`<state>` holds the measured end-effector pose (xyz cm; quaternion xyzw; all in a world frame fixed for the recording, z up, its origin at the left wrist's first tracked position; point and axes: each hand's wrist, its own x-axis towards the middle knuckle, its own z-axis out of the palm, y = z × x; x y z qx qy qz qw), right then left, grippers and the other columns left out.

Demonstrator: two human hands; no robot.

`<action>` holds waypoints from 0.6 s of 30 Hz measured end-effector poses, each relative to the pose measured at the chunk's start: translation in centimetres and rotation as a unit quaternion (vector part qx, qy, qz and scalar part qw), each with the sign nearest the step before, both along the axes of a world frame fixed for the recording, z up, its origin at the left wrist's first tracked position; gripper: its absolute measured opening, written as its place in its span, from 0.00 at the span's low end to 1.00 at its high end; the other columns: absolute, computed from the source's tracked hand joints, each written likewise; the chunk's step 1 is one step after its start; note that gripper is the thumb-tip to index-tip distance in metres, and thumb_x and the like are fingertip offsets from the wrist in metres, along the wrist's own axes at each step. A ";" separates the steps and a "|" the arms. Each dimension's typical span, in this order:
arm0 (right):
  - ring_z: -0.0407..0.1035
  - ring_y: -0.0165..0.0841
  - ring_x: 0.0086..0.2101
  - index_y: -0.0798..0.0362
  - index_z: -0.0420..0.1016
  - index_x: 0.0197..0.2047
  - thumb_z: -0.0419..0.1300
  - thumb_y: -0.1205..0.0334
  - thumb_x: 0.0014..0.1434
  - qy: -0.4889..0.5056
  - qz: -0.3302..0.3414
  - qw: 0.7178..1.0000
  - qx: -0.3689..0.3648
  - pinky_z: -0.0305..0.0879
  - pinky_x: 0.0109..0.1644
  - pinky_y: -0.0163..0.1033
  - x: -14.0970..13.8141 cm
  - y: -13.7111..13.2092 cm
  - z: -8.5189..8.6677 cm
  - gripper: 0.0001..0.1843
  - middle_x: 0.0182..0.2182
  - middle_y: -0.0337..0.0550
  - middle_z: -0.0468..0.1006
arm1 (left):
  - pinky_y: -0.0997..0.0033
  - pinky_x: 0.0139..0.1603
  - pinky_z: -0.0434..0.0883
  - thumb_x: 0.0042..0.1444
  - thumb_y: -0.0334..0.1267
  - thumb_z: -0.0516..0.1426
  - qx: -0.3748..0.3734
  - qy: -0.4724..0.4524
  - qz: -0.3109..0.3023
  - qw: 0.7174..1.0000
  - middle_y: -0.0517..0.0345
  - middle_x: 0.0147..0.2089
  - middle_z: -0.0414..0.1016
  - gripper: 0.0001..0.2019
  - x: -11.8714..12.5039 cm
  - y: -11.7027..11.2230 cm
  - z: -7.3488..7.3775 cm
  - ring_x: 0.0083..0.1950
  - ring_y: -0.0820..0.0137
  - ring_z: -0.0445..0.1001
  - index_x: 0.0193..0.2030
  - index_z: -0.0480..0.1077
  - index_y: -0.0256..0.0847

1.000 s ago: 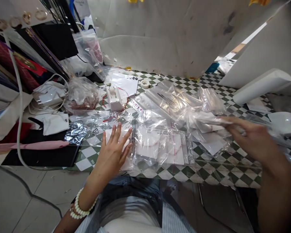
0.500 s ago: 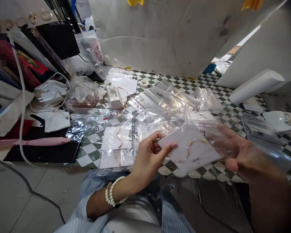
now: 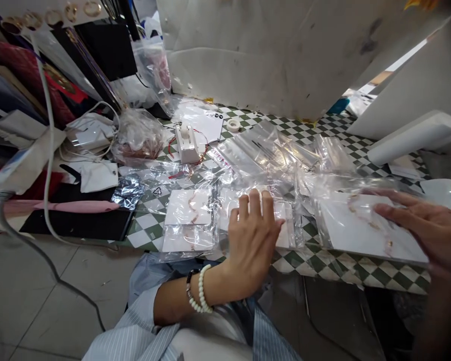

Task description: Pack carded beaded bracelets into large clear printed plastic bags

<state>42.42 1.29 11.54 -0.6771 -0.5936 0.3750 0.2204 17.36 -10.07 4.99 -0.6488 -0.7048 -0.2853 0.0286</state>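
The open right hand (image 3: 417,225) rests its fingertips on a clear plastic bag (image 3: 321,235) at the right of the green-and-white checked table (image 3: 346,268), apparently keeping the white card (image 3: 361,230) inside it flat; a thin chain (image 3: 370,225) lies on the card. The hands are well apart, and neither is clamped. The left hand (image 3: 252,235), with a white bead bracelet (image 3: 202,291) at the wrist, lies palm down on a second bagged card (image 3: 285,225), seemingly pinning it. Two more bagged cards (image 3: 188,206) lie to the left.
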 end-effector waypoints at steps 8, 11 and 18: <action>0.65 0.28 0.14 0.50 0.81 0.49 0.73 0.47 0.46 0.084 0.152 0.937 -0.305 0.56 0.14 0.28 -6.3 0.7 -0.9 0.27 0.19 0.42 0.76 | 0.70 0.22 0.62 0.61 0.19 0.49 0.005 0.044 0.039 0.998 0.56 0.29 0.70 0.12 -0.3 -0.5 -2.0 0.27 0.68 0.70 0.31 0.65 0.39; 0.66 0.27 0.15 0.51 0.79 0.53 0.73 0.50 0.48 0.104 0.150 0.925 -0.332 0.57 0.15 0.26 -8.4 1.6 -2.3 0.30 0.23 0.42 0.79 | 0.70 0.20 0.57 0.64 0.23 0.49 0.060 0.025 0.046 0.997 0.58 0.28 0.69 0.12 -0.8 -1.3 -1.6 0.24 0.71 0.66 0.31 0.65 0.40; 0.76 0.30 0.30 0.52 0.77 0.52 0.68 0.61 0.54 0.232 0.117 0.927 -0.271 0.74 0.29 0.28 -12.7 3.2 -3.9 0.21 0.35 0.43 0.83 | 0.67 0.35 0.72 0.65 0.25 0.51 0.116 -0.015 0.037 0.992 0.51 0.37 0.77 0.08 -1.2 -1.7 -0.7 0.36 0.66 0.75 0.36 0.66 0.37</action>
